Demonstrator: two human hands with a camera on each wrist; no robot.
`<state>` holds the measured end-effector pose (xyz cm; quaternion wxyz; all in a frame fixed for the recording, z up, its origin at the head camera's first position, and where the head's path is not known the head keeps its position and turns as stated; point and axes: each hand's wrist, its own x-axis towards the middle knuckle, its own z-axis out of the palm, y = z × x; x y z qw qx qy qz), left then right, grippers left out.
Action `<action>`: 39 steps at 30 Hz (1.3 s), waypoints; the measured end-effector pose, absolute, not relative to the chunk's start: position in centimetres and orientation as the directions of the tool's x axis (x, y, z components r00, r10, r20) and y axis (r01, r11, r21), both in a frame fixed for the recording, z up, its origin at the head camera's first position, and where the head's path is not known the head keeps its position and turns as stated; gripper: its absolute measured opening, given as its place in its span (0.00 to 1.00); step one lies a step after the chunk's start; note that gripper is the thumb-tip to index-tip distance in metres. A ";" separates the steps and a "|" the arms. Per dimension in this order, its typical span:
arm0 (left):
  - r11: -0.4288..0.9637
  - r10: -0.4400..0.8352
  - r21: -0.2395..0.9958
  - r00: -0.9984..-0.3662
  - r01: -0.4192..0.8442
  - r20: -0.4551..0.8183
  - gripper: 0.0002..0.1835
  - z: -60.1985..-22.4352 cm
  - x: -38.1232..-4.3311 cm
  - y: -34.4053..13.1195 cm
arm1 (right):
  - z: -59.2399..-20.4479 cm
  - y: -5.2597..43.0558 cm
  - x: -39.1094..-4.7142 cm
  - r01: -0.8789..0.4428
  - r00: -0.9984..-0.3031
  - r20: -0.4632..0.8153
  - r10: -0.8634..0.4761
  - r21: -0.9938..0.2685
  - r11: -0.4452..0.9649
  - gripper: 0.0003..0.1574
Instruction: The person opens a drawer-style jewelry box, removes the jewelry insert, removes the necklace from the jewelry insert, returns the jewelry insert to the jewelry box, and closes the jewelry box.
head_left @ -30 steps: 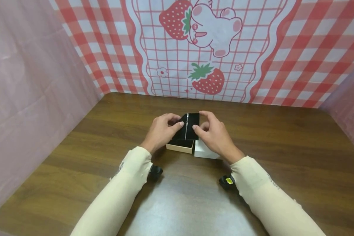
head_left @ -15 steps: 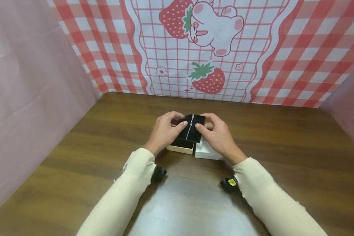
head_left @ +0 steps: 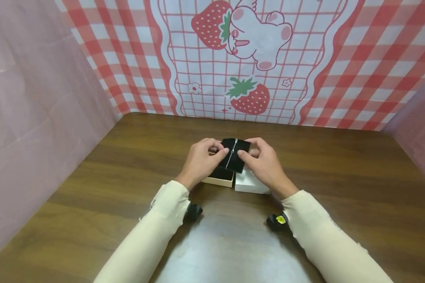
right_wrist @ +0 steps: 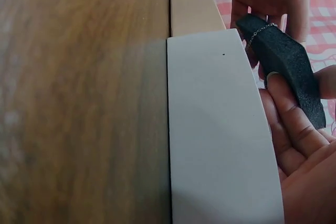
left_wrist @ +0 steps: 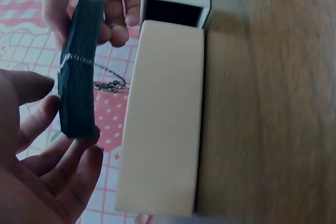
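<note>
The black pad [head_left: 241, 162] shifts toward 3 o'clock, rotating clockwise. Fingers of left hand [head_left: 202, 158] and right hand [head_left: 265, 162] pinch it, silver chain [head_left: 232, 151] wrapped round, outside the tan box [head_left: 217, 182] at 7 o'clock.

A brown wood-grained table [head_left: 92, 188] with rounded far corners spreads under a whitish patch of glare near its front edge. Behind it rises a red-and-white checked cloth [head_left: 216, 67], printed with an upper strawberry [head_left: 210, 25], a lower strawberry [head_left: 251, 98], a white cartoon animal [head_left: 260, 35] lying sideways and a small flower [head_left: 194, 88]. A creased pale pink sheet [head_left: 39, 98] hangs at the left, and what looks like similar fabric [head_left: 419, 118] shows dimly at the right edge.
</note>
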<state>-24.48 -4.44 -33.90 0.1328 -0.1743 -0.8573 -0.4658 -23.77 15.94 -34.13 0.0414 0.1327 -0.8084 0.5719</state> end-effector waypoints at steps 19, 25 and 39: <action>0.618 0.129 0.677 -0.901 0.400 0.414 0.09 -34.5 -24.0 -2.7 | -34.2 16.3 -23.6 -0.308 -0.950 0.262 -0.171 -0.877 0.368 0.23; 0.527 0.097 0.725 -0.879 0.443 0.467 0.06 -34.8 -24.1 -3.0 | -34.2 16.0 -23.6 -0.308 -0.950 0.266 -0.165 -0.885 0.349 0.22; 0.431 0.049 0.754 -0.847 0.495 0.529 0.05 -35.6 -24.4 -3.2 | -34.7 16.2 -23.6 -0.304 -0.952 0.272 -0.143 -0.899 0.317 0.21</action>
